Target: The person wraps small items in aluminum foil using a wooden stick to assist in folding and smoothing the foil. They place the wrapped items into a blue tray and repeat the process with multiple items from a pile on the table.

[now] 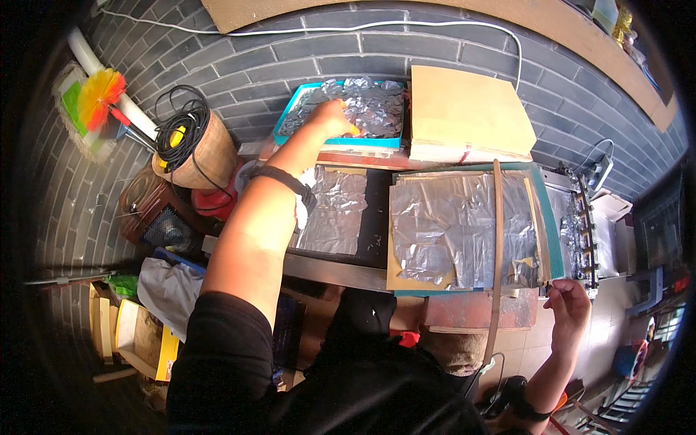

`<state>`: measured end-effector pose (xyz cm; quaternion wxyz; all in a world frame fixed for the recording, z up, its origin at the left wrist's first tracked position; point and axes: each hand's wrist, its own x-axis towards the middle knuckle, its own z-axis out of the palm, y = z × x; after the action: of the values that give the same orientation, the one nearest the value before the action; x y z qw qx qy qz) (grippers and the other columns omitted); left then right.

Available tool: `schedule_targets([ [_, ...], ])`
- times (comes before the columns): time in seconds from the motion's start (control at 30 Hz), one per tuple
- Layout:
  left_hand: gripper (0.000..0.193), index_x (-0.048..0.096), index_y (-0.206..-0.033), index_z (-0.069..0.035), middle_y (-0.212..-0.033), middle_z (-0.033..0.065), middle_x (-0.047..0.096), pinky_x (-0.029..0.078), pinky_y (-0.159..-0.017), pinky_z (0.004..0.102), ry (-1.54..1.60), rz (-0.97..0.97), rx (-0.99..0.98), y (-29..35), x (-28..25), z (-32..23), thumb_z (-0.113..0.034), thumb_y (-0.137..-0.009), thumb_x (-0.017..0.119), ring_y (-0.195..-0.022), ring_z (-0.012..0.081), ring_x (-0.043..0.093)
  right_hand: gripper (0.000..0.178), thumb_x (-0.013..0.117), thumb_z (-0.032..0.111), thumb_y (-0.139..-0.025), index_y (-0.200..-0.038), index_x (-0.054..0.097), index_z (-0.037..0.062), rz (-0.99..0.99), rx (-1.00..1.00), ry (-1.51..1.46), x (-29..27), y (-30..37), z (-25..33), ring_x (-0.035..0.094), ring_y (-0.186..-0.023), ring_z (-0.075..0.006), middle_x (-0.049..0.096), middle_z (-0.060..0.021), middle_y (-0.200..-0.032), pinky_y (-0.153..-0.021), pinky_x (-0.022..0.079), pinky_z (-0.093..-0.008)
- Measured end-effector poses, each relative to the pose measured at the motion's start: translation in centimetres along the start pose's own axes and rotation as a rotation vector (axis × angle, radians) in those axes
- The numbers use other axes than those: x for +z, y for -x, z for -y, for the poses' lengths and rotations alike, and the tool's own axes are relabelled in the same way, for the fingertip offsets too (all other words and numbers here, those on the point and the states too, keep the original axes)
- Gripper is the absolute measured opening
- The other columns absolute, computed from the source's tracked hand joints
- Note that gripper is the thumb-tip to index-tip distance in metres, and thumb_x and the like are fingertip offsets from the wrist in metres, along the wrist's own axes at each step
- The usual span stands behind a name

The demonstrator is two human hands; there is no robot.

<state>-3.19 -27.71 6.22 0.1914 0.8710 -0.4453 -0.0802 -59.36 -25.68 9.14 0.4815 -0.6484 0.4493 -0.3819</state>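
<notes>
Reaching over the bench [376, 225], the left hand [332, 118] is at the foil scraps [377, 109] in the blue tray [384, 143]. A touch of yellow-orange shows by its fingertips; I cannot tell whether they are clamped on anything. The tray stands at the back, near the brick wall [413, 45] and just left of the tan card [467, 109].

Nearer the body, a foil sheet [333, 217] lies creased on the dark bench top, partly hidden by the left forearm. To its right is a stack [442, 225] with wrinkled foil on top and a teal mat [549, 217] showing past its edge. A narrow strip [497, 225] runs front to back across it.

The right hand [569, 303] is at the stack's near right corner, thumb and fingers bent close together; whether they pinch something is too small to tell. Beyond the mat is a black rack [584, 232]. On the far left, coiled black cable [181, 130] hangs on a tub [217, 156].
</notes>
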Motion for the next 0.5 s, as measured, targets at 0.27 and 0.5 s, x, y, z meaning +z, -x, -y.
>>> schedule_targets([
  [0.27, 0.061, 0.056, -0.122, -0.005, -0.11, 0.0184, 0.063, 0.048, -0.088, 0.0356, -0.129, -0.197, -0.127, -0.5, -2.1, 2.3, -0.017, -0.066, 0.074, -0.101, 0.0303, 0.062, 0.01, 0.058, -0.002, -0.085, -0.095, 0.059, -0.0012, 0.012, -0.014, 0.015, 0.1, 0.2, -0.1, 0.053, -0.069, -0.0079, 0.059, -0.0022, -0.083, -0.063, 0.046, -0.0231],
  [0.5, 0.055, 0.055, -0.124, -0.005, -0.102, 0.0111, 0.067, 0.05, -0.078, 0.0313, 0.148, -0.091, 0.12, -1.2, -0.5, 3.9, -0.006, -0.07, 0.068, -0.088, 0.0216, 0.064, 0.01, 0.059, -0.002, -0.085, -0.095, 0.059, 0.0002, -0.003, -0.014, -0.004, 0.0, 0.5, -0.4, 0.053, -0.07, -0.0075, 0.059, -0.0015, -0.084, -0.062, 0.046, -0.0226],
])
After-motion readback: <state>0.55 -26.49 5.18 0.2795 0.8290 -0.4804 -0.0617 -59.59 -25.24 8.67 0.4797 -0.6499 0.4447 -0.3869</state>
